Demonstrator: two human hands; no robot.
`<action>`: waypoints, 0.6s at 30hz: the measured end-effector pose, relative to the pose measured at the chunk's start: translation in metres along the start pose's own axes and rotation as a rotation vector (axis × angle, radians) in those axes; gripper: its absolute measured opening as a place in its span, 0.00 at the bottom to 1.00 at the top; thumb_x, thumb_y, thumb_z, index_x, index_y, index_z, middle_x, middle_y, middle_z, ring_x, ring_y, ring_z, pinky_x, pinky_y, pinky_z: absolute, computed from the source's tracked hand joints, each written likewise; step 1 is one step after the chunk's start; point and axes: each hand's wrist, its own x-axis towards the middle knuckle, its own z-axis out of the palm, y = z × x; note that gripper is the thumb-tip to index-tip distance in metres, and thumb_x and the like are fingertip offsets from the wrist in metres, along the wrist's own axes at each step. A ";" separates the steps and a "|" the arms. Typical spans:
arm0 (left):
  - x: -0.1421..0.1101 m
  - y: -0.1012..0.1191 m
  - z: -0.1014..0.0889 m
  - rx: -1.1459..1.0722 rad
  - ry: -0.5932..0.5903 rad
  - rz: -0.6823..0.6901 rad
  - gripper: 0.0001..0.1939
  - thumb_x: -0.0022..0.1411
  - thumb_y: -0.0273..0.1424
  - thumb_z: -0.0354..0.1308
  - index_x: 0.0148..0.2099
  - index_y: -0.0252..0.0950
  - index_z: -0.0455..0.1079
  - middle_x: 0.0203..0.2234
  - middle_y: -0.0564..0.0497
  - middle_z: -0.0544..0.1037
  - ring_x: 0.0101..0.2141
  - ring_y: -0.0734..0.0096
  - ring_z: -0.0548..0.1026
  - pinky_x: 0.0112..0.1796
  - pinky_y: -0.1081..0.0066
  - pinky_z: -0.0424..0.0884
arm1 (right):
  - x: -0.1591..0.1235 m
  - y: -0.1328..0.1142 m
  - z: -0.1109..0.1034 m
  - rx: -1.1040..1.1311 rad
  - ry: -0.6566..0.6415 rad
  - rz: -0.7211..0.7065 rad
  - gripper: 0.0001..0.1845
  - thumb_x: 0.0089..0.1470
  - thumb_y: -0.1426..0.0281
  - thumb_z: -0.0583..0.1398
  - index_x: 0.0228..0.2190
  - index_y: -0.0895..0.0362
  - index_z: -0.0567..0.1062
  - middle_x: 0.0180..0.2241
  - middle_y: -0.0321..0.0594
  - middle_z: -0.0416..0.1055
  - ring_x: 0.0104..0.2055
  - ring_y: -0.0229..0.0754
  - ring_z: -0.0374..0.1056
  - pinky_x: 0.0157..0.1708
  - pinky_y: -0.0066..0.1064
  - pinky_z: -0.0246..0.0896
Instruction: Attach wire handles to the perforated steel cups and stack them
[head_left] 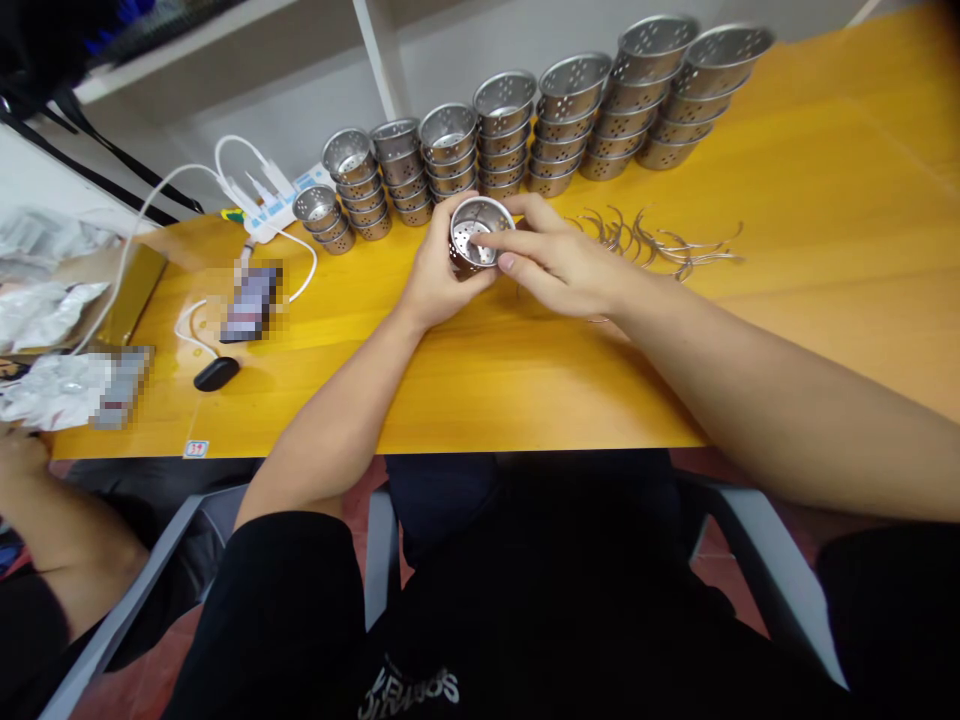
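Note:
A small perforated metal cup (466, 262) is tilted so that its open mouth faces me. My left hand (437, 270) wraps around its side and base, fingers closed. From the right, my right hand (559, 262) grips the cup's near rim, with the index finger reaching inside and the thumb by the edge. Whether a thin wire is also between those fingers cannot be made out. Just right of my hands lie several loose curved wires (684, 262), thin and copper-coloured, partly hidden by my right forearm.
Several stacks of perforated cups (504, 100) line the back of the yellow table (480, 400). To the left are a white power strip (271, 215) with cables, a phone (253, 305) and a black oval case (216, 374). Another person's arm (75, 520) is at the far left, near plastic bags (56, 390).

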 end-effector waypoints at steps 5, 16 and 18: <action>0.003 -0.002 -0.012 0.050 0.057 -0.090 0.59 0.71 0.81 0.72 0.86 0.55 0.60 0.76 0.40 0.79 0.78 0.35 0.84 0.85 0.34 0.75 | 0.000 0.003 -0.002 -0.026 0.034 0.016 0.36 0.88 0.38 0.60 0.81 0.38 0.85 0.83 0.50 0.75 0.85 0.77 0.73 0.88 0.75 0.70; -0.008 -0.037 -0.039 0.062 0.089 -0.259 0.55 0.71 0.74 0.79 0.83 0.51 0.65 0.78 0.38 0.78 0.80 0.39 0.81 0.86 0.38 0.74 | -0.001 0.005 -0.011 -0.017 0.081 0.102 0.39 0.81 0.35 0.68 0.79 0.39 0.84 0.79 0.52 0.80 0.71 0.75 0.84 0.80 0.72 0.81; -0.008 -0.036 -0.040 0.058 0.093 -0.281 0.52 0.73 0.71 0.78 0.83 0.52 0.65 0.79 0.38 0.79 0.80 0.40 0.81 0.86 0.39 0.74 | -0.001 0.006 -0.011 -0.016 0.084 0.110 0.36 0.81 0.36 0.68 0.77 0.39 0.86 0.77 0.52 0.82 0.71 0.75 0.84 0.80 0.72 0.81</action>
